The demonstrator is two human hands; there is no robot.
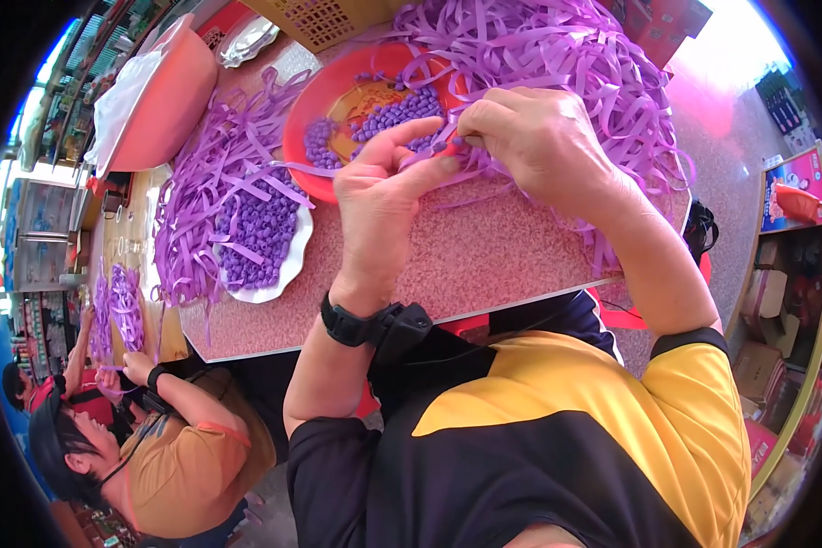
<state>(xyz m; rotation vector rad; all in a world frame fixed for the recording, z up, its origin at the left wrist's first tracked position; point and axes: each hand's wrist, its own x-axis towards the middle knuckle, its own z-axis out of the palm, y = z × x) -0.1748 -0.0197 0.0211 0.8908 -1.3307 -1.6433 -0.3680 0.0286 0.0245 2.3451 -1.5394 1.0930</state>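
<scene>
r fingers [473, 123] pinched, l [418, 177] curled, w/ ribbon [309, 169]

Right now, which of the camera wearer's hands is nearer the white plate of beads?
Left: the left hand is right of the white plate; the right hand is farther right, beside the large ribbon pile.

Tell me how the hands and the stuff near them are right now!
Left hand: curled, holding a purple ribbon
Right hand: pinched closed
Red bowl: partly filled with purple beads
White plate: heaped with purple beads
Big ribbon pile: loose, tangled
Black wristband: fastened around the left wrist
</scene>
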